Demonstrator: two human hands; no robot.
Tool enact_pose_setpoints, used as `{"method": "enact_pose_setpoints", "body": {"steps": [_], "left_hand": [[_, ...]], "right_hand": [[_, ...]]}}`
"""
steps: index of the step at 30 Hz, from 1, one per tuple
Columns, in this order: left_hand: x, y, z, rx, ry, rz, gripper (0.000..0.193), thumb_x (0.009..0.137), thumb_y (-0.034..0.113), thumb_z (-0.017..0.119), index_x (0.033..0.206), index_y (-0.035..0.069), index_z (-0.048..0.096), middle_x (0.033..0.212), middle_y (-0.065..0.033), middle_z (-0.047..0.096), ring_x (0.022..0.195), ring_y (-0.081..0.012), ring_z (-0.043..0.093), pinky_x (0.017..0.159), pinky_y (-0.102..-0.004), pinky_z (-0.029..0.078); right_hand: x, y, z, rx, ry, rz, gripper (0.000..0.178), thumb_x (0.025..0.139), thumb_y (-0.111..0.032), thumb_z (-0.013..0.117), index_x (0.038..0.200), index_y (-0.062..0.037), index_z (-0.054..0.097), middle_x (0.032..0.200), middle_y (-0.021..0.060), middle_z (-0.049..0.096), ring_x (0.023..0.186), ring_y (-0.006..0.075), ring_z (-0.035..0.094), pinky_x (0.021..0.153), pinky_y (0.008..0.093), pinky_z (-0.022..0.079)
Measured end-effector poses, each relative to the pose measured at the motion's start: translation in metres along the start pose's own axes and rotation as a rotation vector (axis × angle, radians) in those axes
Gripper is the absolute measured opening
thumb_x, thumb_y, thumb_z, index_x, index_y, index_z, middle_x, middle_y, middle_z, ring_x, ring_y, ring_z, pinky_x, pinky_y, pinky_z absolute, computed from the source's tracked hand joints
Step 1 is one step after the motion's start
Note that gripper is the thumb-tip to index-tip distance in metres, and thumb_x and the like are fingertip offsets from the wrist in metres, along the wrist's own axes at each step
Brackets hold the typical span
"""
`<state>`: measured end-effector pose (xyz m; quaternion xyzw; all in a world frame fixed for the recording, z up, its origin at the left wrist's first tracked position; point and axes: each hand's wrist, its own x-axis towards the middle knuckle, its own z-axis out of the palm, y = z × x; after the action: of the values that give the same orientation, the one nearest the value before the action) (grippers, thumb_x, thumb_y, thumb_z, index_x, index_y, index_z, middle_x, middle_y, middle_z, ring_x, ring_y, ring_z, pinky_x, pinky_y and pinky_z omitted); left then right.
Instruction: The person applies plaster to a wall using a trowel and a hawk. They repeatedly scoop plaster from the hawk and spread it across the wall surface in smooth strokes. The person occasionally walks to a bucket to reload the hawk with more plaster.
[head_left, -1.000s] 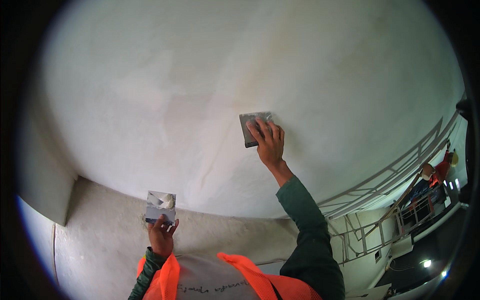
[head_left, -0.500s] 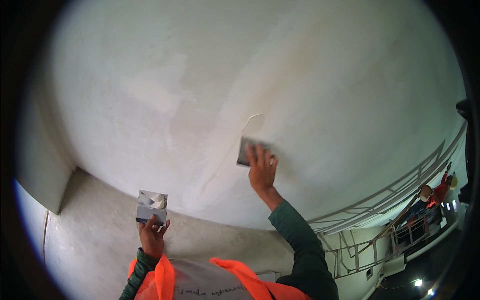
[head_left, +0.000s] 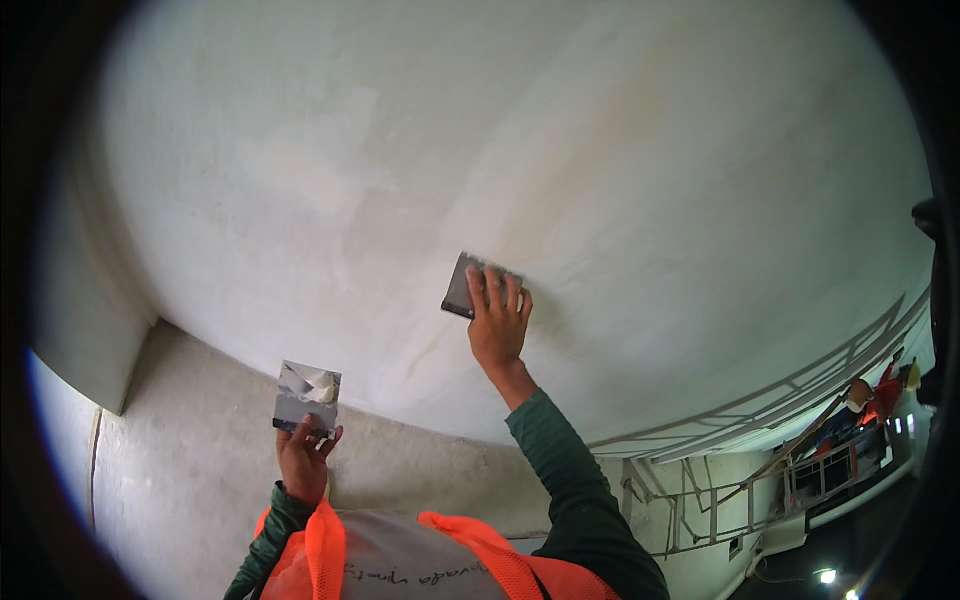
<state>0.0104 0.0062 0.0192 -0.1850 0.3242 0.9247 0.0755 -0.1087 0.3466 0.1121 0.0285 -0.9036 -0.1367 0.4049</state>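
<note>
Fingers [head_left: 494,287] of the right hand [head_left: 499,325], slightly parted, grip a grey filling blade [head_left: 458,290] flat against the pale plastered surface [head_left: 400,200], arm [head_left: 565,450] outstretched; the left hand [head_left: 303,455], lower, pinches a putty-laden metal blade [head_left: 293,409]. Scaffold-like framework [head_left: 714,515] stands at the room's right side.

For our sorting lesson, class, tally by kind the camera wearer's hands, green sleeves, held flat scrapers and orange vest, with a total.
Left hand and right hand: 2
Green sleeves: 2
Flat scrapers: 2
Orange vest: 1
Total: 7
</note>
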Motion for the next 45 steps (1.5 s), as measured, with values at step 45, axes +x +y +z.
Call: {"method": "enact_pose_setpoints", "body": {"steps": [45], "left_hand": [[-0.001, -0.007, -0.002, -0.001, -0.038, 0.088, 0.032, 0.099, 0.009, 0.059, 0.131, 0.008, 0.051, 0.120, -0.0098, 0.062, 0.106, -0.0247, 0.066, 0.089, -0.0495, 0.061]], "right_hand": [[-0.078, 0.000, 0.034, -0.069, -0.219, -0.046, 0.062, 0.092, -0.010, 0.061, 0.152, -0.0200, 0.046, 0.140, 0.0083, 0.053, 0.127, 0.0327, 0.049, 0.110, 0.0577, 0.036]]}}
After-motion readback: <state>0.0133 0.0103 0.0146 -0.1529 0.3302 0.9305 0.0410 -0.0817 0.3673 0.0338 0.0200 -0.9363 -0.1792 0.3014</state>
